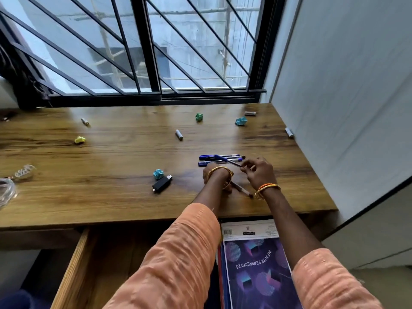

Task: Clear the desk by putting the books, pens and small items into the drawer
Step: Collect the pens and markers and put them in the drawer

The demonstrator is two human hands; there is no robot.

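Several blue pens (219, 157) lie side by side on the wooden desk (111, 157), right of centre. My left hand (215, 172) is curled over their near side, and a grey pen (242, 189) sticks out from under its wrist toward the front edge. My right hand (258, 172) pinches one end of a blue pen (229, 161) that lies slanted across the others. Below the desk edge the drawer (73, 264) is pulled out, with a purple-covered book (256, 264) on a stack at its right side.
Scattered on the desk are batteries (179, 134), crumpled paper balls in green (199, 116), blue (241, 121), yellow (80, 140) and teal (158, 174), and a black adapter (162, 184). Clear plastic items (23, 172) sit at the left edge. A wall borders the right.
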